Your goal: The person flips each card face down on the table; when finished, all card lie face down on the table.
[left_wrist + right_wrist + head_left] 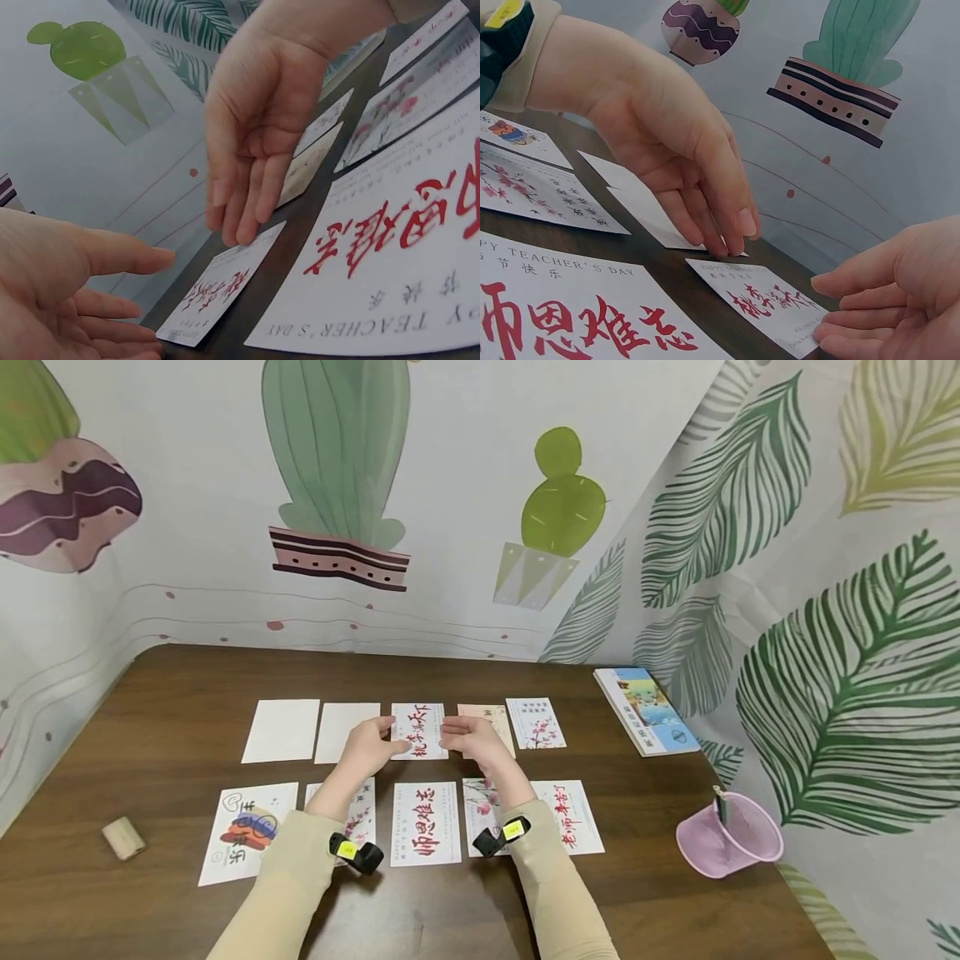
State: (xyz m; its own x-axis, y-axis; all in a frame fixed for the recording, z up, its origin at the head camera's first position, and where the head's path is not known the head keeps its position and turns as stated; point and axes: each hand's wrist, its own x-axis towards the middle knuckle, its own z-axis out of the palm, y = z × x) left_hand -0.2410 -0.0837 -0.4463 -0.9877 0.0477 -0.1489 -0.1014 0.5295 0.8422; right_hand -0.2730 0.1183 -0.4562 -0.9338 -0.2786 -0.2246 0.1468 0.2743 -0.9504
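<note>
In the head view, a white greeting card with red brush lettering [420, 732] lies in the middle of the back row. My left hand [366, 747] is at its left edge, thumb and fingers extended. At the opposite edge is my right hand [477, 740], its fingers nearly straight and the palm turned inward. Both wrist views show the card [761, 306] flat on the table between the two hands, with fingertips right at its sides. Directly in front lies another red-lettered card [425, 824]. Forearms partly cover the pink-blossom card [363, 817] and the flower card [478, 802].
Blank white cards [281, 731] lie at the back left, a beige card [495, 720] and blossom card [536, 723] at the back right. A colourful card [247, 831], wooden block [123, 838], boxed set [647, 711] and pink cup [712, 843] stand around them.
</note>
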